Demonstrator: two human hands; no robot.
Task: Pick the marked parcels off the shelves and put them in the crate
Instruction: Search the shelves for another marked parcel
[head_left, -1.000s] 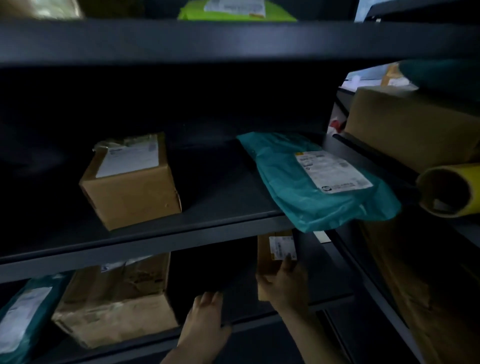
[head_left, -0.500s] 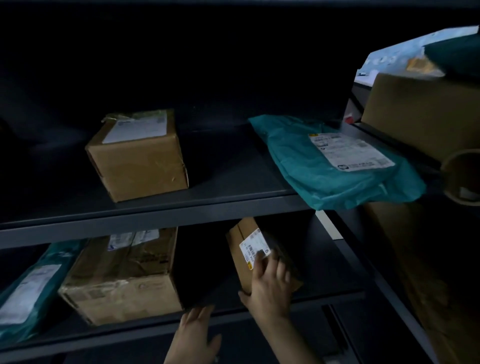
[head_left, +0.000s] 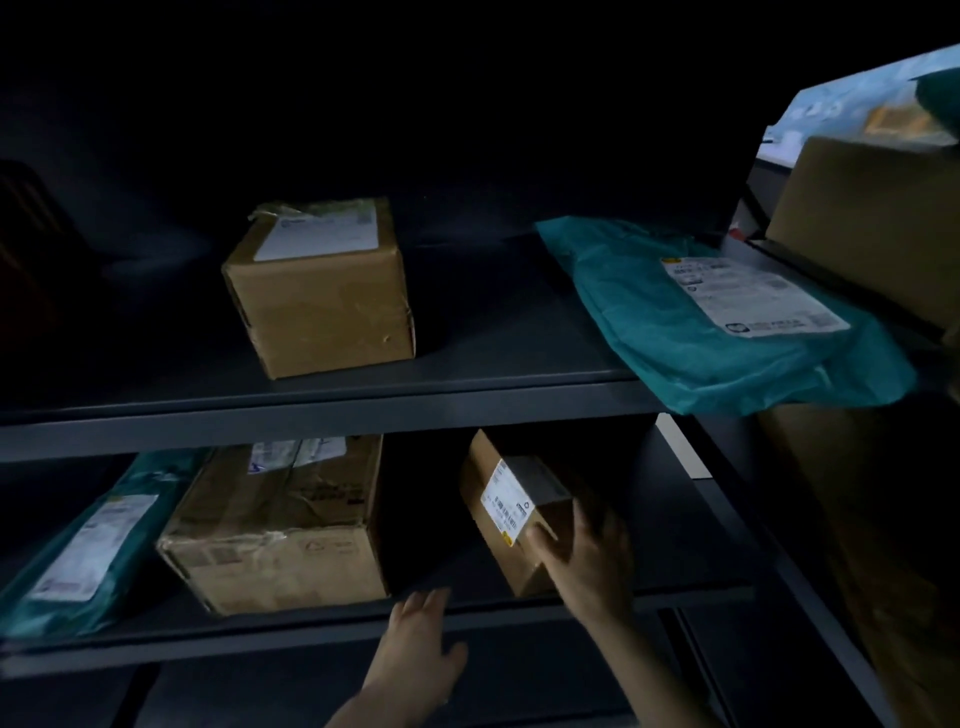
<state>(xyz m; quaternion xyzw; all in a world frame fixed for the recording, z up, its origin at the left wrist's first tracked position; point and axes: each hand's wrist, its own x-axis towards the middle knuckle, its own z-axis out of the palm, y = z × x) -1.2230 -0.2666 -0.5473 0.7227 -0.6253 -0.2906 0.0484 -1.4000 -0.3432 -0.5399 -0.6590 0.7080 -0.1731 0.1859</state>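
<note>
Right hand: grip closed round small brown cardboard box with white label, box tilted on lower dark metal shelf, lower centre-right of frame. Left hand: grip wide, fingers straight, holding nothing, at that shelf's front edge. Lower left: worn large cardboard box, teal plastic mailer. Upper dark shelf: squat brown carton, teal labelled bag.

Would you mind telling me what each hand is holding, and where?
Right hand grips the small box by its near right end; left hand holds nothing.
</note>
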